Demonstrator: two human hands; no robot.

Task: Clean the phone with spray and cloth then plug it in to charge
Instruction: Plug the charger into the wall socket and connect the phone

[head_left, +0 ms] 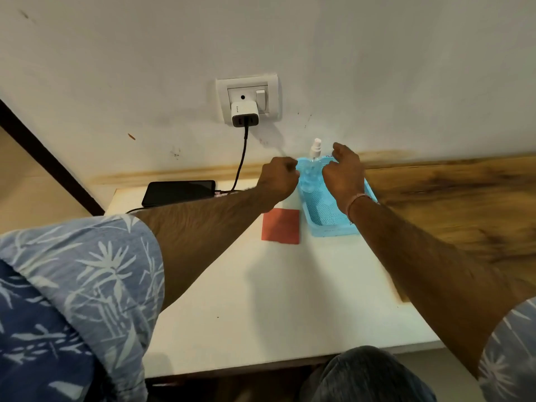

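- The step in hand looks to be fetching the spray; the left hand (280, 179) sits curled into a loose fist against the far left corner of the blue basket (333, 227); whether it pinches the rim I cannot tell; it would do well to steady the basket there so that it does not slide on the table (275, 300)
- The spray bottle (315, 147) stands upright at the far end of the basket, close to the wall; best taken round the body below the nozzle and lifted straight up, so that it clears the mesh wall without tipping
- The right hand (345, 175) hovers over the basket just right of the bottle, thumb raised, fingers loosely bent downward, nothing seen in its grasp; a short move leftward should bring it round the bottle
- The phone (179, 191) lies flat at the far left of the table by the wall, well apart from both hands; black, glossy, screen dark
- A black cable (240, 163) drops from the white charger (244, 114) in the wall socket to just beside the phone's right end; whether it is plugged in cannot be told
- The red cloth (280, 226) lies flat and folded square, just left of the basket, nearer than the left hand
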